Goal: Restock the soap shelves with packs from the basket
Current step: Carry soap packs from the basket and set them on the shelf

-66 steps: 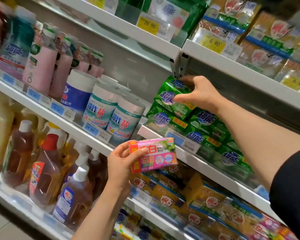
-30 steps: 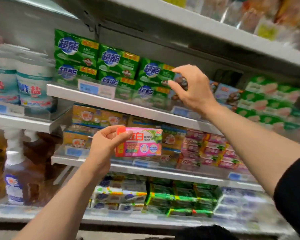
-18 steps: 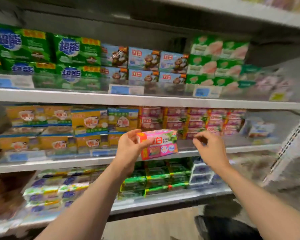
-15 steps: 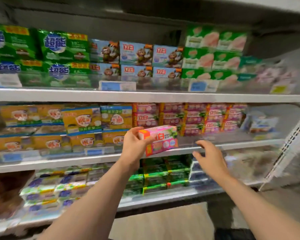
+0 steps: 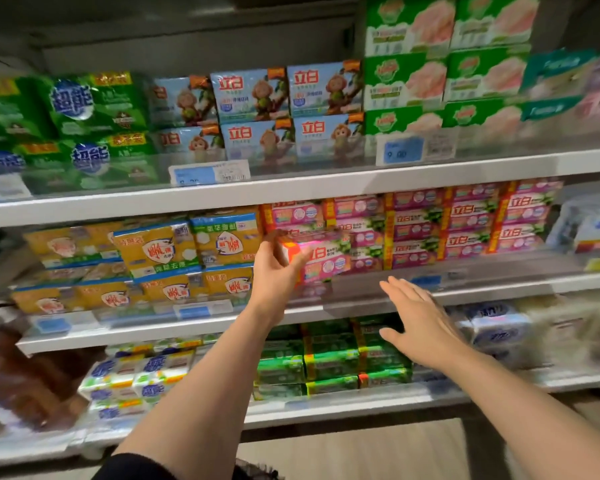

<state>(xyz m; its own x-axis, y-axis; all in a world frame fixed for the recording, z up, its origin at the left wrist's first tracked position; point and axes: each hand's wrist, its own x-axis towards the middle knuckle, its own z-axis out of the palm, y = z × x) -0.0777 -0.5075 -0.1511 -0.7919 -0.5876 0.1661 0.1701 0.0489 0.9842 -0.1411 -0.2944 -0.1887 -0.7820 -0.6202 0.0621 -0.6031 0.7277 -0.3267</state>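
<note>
My left hand [image 5: 274, 271] grips a pink soap pack [image 5: 323, 259] by its left end and holds it against the front of the middle shelf [image 5: 499, 289], at the left edge of a stack of matching pink packs [image 5: 440, 226]. My right hand [image 5: 416, 323] hovers lower right of the pack, fingers straight and spread, holding nothing. The basket is not in view.
Yellow soap packs [image 5: 160, 251] sit left of the pink ones. The upper shelf [image 5: 291, 188] carries green bags [image 5: 94, 109], blue monkey boxes [image 5: 291, 109] and green-and-pink boxes [image 5: 444, 77]. The bottom shelf holds green packs [image 5: 329, 362] and white-and-blue packs [image 5: 136, 375].
My view and both arms have swung right from the green bags to the pink stack. My left hand has carried the pink pack up to the middle shelf; my right hand has dropped and opened.
</note>
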